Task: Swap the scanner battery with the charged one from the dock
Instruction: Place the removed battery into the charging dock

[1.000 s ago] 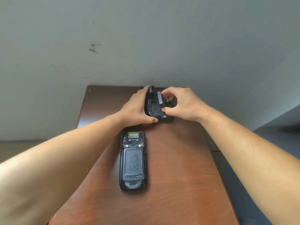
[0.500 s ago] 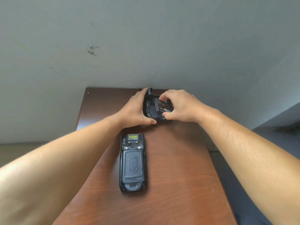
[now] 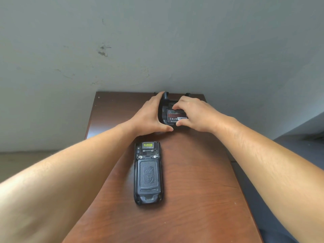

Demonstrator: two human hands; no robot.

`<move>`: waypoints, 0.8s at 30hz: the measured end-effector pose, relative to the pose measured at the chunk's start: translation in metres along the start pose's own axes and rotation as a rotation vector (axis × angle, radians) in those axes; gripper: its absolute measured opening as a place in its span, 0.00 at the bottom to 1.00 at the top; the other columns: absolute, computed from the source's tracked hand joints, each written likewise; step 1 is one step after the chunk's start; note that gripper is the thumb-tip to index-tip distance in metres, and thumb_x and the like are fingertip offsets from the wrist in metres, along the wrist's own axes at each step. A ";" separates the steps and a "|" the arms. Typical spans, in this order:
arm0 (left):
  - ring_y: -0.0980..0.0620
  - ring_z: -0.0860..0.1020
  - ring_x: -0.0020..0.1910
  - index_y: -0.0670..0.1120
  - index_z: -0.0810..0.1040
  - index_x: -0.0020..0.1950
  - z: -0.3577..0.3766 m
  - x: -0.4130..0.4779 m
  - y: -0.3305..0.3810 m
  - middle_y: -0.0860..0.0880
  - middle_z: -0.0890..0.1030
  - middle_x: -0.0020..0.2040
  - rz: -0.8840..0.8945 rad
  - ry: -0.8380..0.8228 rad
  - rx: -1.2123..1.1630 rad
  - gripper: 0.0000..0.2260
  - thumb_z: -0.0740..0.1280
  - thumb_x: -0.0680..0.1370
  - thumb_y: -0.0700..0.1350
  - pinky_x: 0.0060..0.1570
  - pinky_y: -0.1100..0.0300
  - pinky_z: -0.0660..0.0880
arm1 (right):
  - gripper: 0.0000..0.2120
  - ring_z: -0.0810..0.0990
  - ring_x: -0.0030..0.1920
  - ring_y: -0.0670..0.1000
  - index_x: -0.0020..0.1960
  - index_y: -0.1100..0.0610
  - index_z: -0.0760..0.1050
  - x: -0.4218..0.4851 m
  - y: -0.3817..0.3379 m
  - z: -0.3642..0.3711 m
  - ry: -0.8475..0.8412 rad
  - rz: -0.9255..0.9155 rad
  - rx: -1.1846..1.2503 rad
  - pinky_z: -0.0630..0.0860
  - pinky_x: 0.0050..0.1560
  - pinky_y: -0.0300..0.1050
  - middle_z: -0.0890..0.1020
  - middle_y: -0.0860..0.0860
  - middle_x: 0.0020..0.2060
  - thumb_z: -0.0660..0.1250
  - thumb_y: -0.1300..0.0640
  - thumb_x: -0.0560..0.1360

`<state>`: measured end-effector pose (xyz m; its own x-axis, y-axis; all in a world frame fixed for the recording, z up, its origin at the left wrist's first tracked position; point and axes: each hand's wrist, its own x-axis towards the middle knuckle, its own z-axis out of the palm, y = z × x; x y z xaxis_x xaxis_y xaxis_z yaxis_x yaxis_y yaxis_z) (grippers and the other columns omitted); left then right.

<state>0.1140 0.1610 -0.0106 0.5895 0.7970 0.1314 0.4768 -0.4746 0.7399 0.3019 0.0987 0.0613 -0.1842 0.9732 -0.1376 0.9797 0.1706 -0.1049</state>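
Black scanner [image 3: 148,172] lies face down on the near worktop [image 3: 201,199], long way pointing at the wall | left hand [image 3: 149,117] cupped on the dock [image 3: 164,109], hold it firm | right hand [image 3: 191,111] pinches the battery [image 3: 176,116], label up; lift it straight.

- The battery [image 3: 176,116], edge-on and upright a second ago, now lies flatter in the dock [image 3: 164,109], its printed label facing up.
- The right hand [image 3: 192,113] now spreads over the battery's right side, fingertips at its top edge and thumb at its near edge.
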 end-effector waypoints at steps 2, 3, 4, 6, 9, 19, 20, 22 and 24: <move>0.48 0.72 0.66 0.52 0.57 0.77 0.000 0.000 0.000 0.49 0.73 0.67 -0.004 -0.002 -0.001 0.54 0.81 0.57 0.61 0.67 0.49 0.71 | 0.27 0.78 0.61 0.56 0.69 0.50 0.74 0.002 0.000 0.001 0.003 0.006 0.001 0.78 0.58 0.55 0.76 0.46 0.61 0.75 0.45 0.73; 0.48 0.72 0.67 0.52 0.57 0.77 0.000 0.000 0.000 0.49 0.73 0.67 -0.005 -0.003 0.000 0.55 0.81 0.57 0.61 0.67 0.49 0.71 | 0.27 0.78 0.61 0.56 0.69 0.50 0.74 0.002 0.000 0.001 0.004 0.008 -0.001 0.77 0.58 0.55 0.76 0.46 0.61 0.75 0.45 0.73; 0.48 0.71 0.67 0.52 0.56 0.78 0.000 0.000 0.000 0.49 0.73 0.68 -0.004 -0.004 0.002 0.55 0.81 0.57 0.61 0.68 0.49 0.70 | 0.27 0.78 0.61 0.55 0.69 0.50 0.74 0.002 0.000 0.001 0.006 0.010 -0.005 0.77 0.58 0.55 0.76 0.46 0.61 0.75 0.45 0.72; 0.49 0.72 0.67 0.53 0.57 0.78 0.001 0.000 -0.001 0.49 0.73 0.68 -0.006 -0.002 0.003 0.55 0.81 0.57 0.62 0.68 0.48 0.71 | 0.27 0.78 0.61 0.55 0.69 0.50 0.74 0.003 -0.001 0.000 0.010 0.011 -0.020 0.77 0.58 0.55 0.77 0.46 0.61 0.76 0.45 0.72; 0.49 0.72 0.67 0.53 0.56 0.78 0.002 0.000 -0.002 0.50 0.73 0.68 -0.011 0.000 0.003 0.56 0.81 0.56 0.62 0.67 0.48 0.71 | 0.28 0.78 0.61 0.55 0.69 0.49 0.74 0.003 -0.002 -0.002 0.020 0.016 -0.046 0.77 0.56 0.53 0.77 0.46 0.61 0.76 0.44 0.72; 0.51 0.64 0.77 0.51 0.43 0.82 -0.003 -0.005 0.004 0.49 0.63 0.80 -0.057 -0.048 0.020 0.61 0.81 0.62 0.59 0.73 0.57 0.64 | 0.31 0.75 0.67 0.54 0.73 0.50 0.72 -0.006 -0.002 0.005 0.058 0.083 0.113 0.74 0.65 0.56 0.75 0.46 0.68 0.75 0.45 0.72; 0.51 0.63 0.78 0.50 0.42 0.82 -0.003 -0.008 0.006 0.49 0.62 0.80 -0.061 -0.057 0.027 0.61 0.81 0.62 0.58 0.73 0.60 0.62 | 0.33 0.75 0.68 0.54 0.74 0.50 0.71 -0.008 -0.003 0.007 0.064 0.091 0.141 0.74 0.66 0.56 0.75 0.46 0.68 0.75 0.45 0.72; 0.51 0.56 0.80 0.48 0.40 0.82 -0.003 -0.015 0.009 0.47 0.56 0.82 -0.051 -0.084 0.058 0.61 0.81 0.64 0.57 0.74 0.63 0.56 | 0.35 0.74 0.70 0.53 0.76 0.50 0.69 -0.013 -0.004 0.011 0.070 0.109 0.189 0.73 0.68 0.55 0.74 0.46 0.70 0.75 0.44 0.72; 0.52 0.47 0.82 0.48 0.39 0.82 -0.006 -0.026 0.014 0.45 0.48 0.83 -0.058 -0.060 0.096 0.59 0.79 0.67 0.57 0.78 0.58 0.52 | 0.35 0.73 0.71 0.52 0.78 0.49 0.65 -0.018 -0.008 0.009 0.131 0.135 0.259 0.72 0.70 0.54 0.74 0.46 0.71 0.73 0.44 0.74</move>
<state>0.1014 0.1358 0.0001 0.5958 0.8017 0.0480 0.5700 -0.4642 0.6779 0.2966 0.0784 0.0561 -0.0254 0.9988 -0.0409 0.9390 0.0098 -0.3439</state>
